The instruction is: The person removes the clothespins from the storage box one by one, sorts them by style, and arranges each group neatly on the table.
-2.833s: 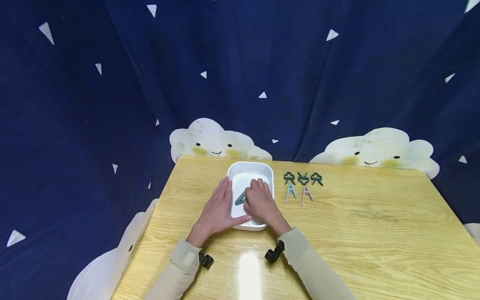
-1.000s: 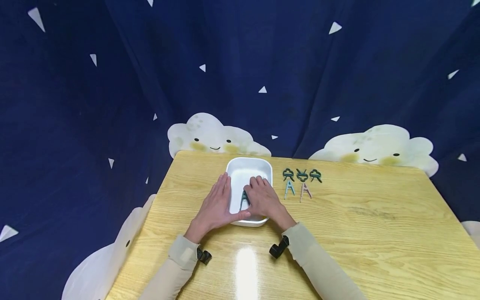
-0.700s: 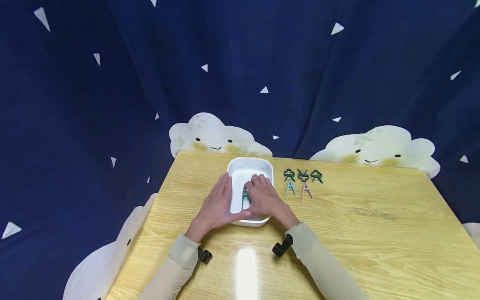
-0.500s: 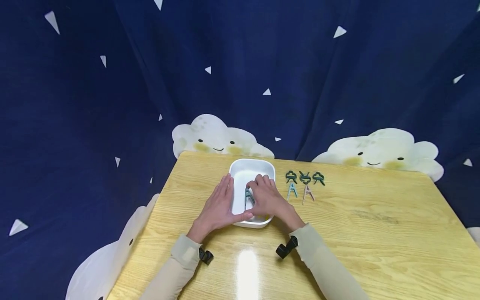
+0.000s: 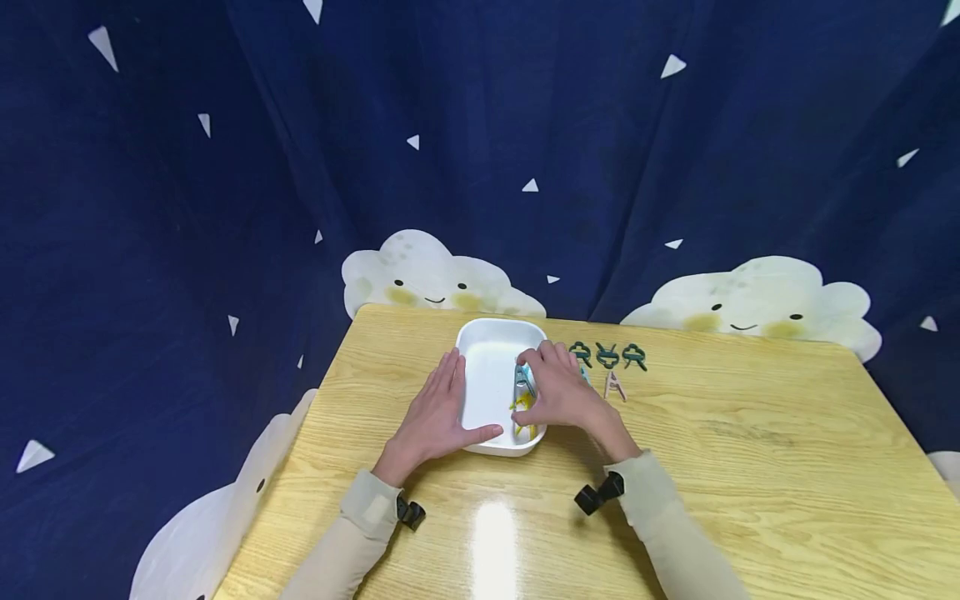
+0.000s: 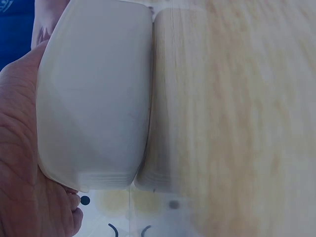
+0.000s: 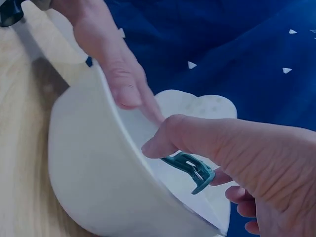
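Note:
A white rectangular tray [image 5: 483,375] stands on the table. My left hand [image 5: 438,417] lies along its left side, fingers straight against the wall and thumb stretched over the near rim. At the tray's right side, my right hand [image 5: 566,387] holds a teal clothespin [image 7: 190,168] between thumb and fingertips; in the head view the clothespin [image 5: 522,379] spans the gap between them. Just below it, several yellow pieces [image 5: 527,407] lie in the tray, partly hidden by my thumb. The left wrist view shows the tray's outer wall [image 6: 96,98] against my palm.
Right of the tray, dark green clips [image 5: 607,357] lie in a row. A pink clothespin [image 5: 615,387] lies below them, and a light blue one [image 5: 584,375] is mostly hidden by my right hand. The wooden table [image 5: 735,450] meets a dark blue curtain behind.
My right hand has moved rightward from the tray's middle to its right side, and the teal clothespin has moved with it. The yellow pieces have come into view. My left hand has stayed put.

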`<state>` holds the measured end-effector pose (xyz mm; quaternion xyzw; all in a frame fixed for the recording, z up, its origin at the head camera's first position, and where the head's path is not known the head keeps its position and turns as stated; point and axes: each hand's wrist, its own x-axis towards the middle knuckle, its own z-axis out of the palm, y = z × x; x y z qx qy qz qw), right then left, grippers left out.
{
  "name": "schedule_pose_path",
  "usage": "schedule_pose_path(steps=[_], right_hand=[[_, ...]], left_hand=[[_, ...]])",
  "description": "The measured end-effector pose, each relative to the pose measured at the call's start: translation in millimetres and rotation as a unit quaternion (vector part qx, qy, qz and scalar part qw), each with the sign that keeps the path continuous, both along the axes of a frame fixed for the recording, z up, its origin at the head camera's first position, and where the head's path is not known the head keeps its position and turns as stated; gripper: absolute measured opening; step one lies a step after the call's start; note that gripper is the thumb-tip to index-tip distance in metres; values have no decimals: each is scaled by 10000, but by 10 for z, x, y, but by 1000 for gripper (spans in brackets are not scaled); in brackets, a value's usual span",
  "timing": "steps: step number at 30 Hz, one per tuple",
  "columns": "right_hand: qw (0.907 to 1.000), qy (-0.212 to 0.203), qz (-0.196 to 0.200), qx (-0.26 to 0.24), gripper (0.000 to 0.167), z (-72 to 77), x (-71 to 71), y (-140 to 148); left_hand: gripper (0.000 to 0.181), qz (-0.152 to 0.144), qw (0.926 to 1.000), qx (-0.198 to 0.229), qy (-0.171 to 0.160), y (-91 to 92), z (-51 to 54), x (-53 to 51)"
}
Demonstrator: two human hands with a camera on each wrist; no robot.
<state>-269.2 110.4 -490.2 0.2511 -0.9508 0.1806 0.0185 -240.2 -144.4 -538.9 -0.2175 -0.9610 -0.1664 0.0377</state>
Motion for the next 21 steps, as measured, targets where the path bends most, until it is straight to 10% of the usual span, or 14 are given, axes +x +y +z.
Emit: schedule_pose_path(steps=[21], right_hand=[[9986, 97, -472, -196, 81, 123, 68, 731]], left_hand=[[138, 7, 10000, -10, 63, 9, 7, -9]])
